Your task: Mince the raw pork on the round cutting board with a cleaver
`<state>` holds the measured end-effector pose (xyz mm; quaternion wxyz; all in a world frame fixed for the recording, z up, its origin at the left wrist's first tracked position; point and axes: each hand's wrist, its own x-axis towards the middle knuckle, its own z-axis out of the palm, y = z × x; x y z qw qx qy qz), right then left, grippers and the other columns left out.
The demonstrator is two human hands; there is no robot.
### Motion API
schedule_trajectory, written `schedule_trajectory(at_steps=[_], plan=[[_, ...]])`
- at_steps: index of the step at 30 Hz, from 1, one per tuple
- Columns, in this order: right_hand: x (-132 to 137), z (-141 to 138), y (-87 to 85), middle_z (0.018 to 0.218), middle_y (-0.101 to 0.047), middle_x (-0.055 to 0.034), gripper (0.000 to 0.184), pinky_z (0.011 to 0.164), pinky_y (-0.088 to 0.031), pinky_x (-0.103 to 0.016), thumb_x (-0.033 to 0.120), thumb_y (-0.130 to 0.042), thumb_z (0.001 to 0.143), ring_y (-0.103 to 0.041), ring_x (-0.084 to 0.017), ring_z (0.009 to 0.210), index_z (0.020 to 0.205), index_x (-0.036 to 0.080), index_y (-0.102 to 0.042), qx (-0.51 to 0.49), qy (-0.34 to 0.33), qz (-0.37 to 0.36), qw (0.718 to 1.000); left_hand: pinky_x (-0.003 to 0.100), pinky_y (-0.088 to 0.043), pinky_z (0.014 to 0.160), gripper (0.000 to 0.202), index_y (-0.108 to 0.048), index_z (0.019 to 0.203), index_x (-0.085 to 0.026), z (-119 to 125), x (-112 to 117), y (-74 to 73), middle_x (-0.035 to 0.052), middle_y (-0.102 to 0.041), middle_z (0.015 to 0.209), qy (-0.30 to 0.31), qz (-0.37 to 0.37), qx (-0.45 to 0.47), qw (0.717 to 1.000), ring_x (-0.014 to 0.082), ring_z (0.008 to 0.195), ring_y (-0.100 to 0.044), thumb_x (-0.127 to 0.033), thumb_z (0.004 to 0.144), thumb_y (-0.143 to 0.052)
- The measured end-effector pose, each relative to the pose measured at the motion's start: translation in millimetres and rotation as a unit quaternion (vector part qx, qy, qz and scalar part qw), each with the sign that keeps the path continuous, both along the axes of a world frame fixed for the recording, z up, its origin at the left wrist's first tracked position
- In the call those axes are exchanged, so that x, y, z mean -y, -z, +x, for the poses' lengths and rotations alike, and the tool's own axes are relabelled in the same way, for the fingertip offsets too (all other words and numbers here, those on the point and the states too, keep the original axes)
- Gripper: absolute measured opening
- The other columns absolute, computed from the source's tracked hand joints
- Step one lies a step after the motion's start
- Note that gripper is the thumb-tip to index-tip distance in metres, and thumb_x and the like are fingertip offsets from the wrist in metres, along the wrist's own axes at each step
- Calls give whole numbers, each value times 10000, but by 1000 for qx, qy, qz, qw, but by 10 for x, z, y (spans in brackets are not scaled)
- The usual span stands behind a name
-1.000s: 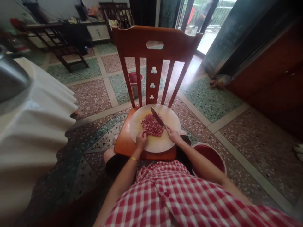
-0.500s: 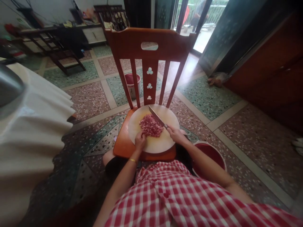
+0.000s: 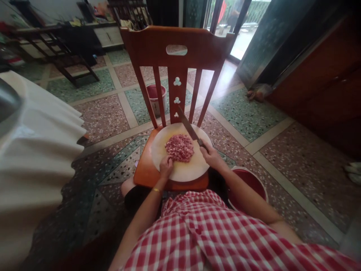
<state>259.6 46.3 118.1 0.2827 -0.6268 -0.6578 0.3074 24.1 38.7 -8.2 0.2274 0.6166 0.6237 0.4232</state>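
Note:
A heap of minced meat (image 3: 179,148) lies on a round, pale cutting board (image 3: 194,171), which rests on the seat of a wooden chair (image 3: 145,162). My right hand (image 3: 213,157) grips the dark handle of a kitchen knife (image 3: 188,126). The blade is raised over the board's far right part and points away from me, clear of the meat. At the heap's near left edge is my left hand (image 3: 166,166), its fingers curled in and touching the board or the meat; whatever is in them is hidden.
Close by my right leg stands a red bucket (image 3: 251,184); another bucket (image 3: 156,98) is behind the chair. A cloth-covered table (image 3: 42,158) fills the left side. The chair's slatted back (image 3: 177,39) rises beyond the board. A person (image 3: 235,15) is outside the glass door.
The knife has lifted away from the meat, and my right hand has moved slightly right and up with it. My left hand stays at the heap's edge. The whole view has shifted slightly.

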Motion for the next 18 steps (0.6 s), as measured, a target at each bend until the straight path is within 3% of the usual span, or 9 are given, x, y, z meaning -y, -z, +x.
schedule_trajectory(at_steps=[2, 6, 11, 16, 18], plan=[[11, -27, 57, 1101, -637, -65, 433, 887, -431, -322, 341, -407, 876, -567, -219, 1041, 1286, 218, -470, 24, 8, -6, 1000, 285, -455, 799, 226, -608, 862, -172, 0, -1, -1, 52, -636, 855, -6, 3, -3, 1000, 156, 835, -579, -151, 779, -399], [63, -32, 175, 1118, -634, -59, 415, 888, -436, -341, 286, -412, 865, -568, -222, 1049, 1264, 212, -497, 63, -6, -95, 993, 285, -459, 783, 224, -607, 843, -164, -7, -5, 14, 54, -634, 829, -12, 6, -3, 1000, 157, 811, -582, -154, 779, -393], [142, -30, 74, 1133, -628, -55, 435, 864, -442, -306, 334, -364, 898, -583, -214, 1026, 1315, 239, -444, 58, -10, 2, 998, 288, -452, 797, 227, -603, 874, -163, -9, 0, 29, 56, -634, 854, 1, 7, 0, 1000, 160, 839, -577, -165, 790, -392], [139, -12, 216, 1132, -625, -94, 437, 877, -439, -350, 286, -384, 877, -577, -248, 1039, 1295, 194, -472, 90, -11, -80, 993, 290, -456, 796, 229, -604, 866, -163, -9, -4, 38, 60, -636, 858, -12, 6, 4, 1000, 160, 839, -580, -157, 786, -390], [140, 35, 185, 1141, -621, -86, 439, 873, -442, -343, 296, -386, 876, -574, -241, 1045, 1296, 201, -471, 81, -20, -76, 994, 291, -458, 787, 229, -605, 863, -164, -9, -7, 43, 59, -633, 845, -12, 5, 2, 1000, 161, 828, -580, -159, 787, -389]])
